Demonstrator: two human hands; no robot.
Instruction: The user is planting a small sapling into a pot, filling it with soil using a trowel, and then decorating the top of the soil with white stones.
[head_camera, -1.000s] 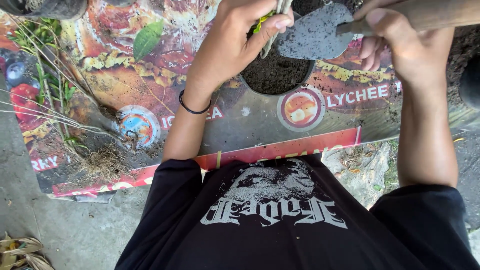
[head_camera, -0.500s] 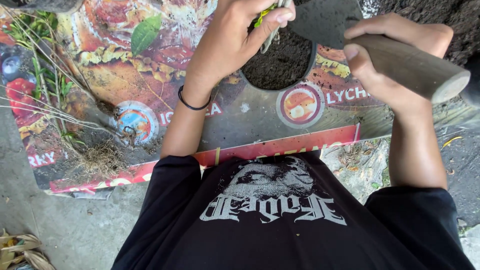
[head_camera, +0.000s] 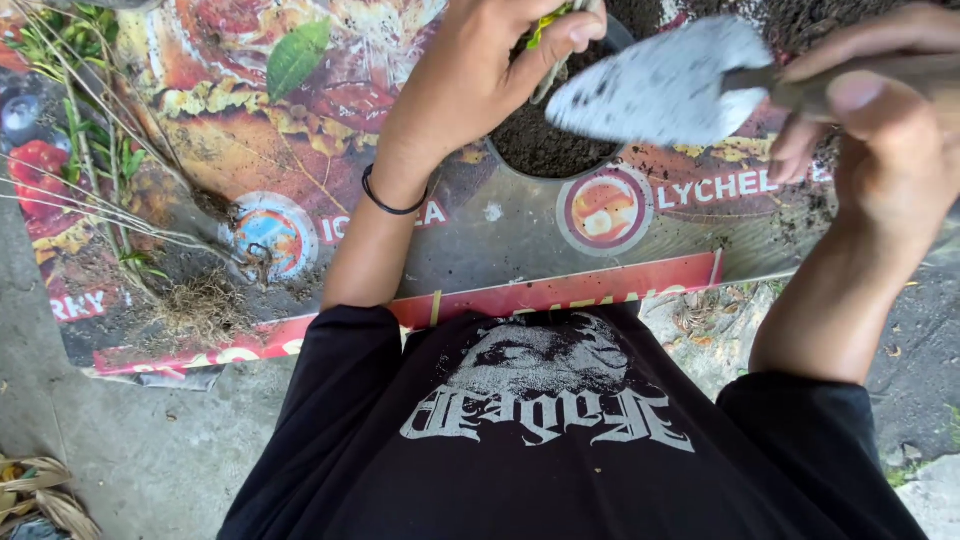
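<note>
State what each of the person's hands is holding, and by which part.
The right hand holds a garden trowel by its handle, the blade over the soil-filled pot. The left hand pinches a small green plant by its stem, above the pot.

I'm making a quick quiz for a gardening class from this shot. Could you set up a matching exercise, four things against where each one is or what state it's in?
Things:
1. grey metal trowel blade
2. thin black wristband
3. round dark pot of soil
4. uprooted grassy plants with bare roots

Places or states:
A. lying on the printed sheet at the far left
B. under the left hand, which pinches a green sprig
C. held by the right hand, speckled with soil
D. around the left wrist

Pairs: 1-C, 2-D, 3-B, 4-A
</note>
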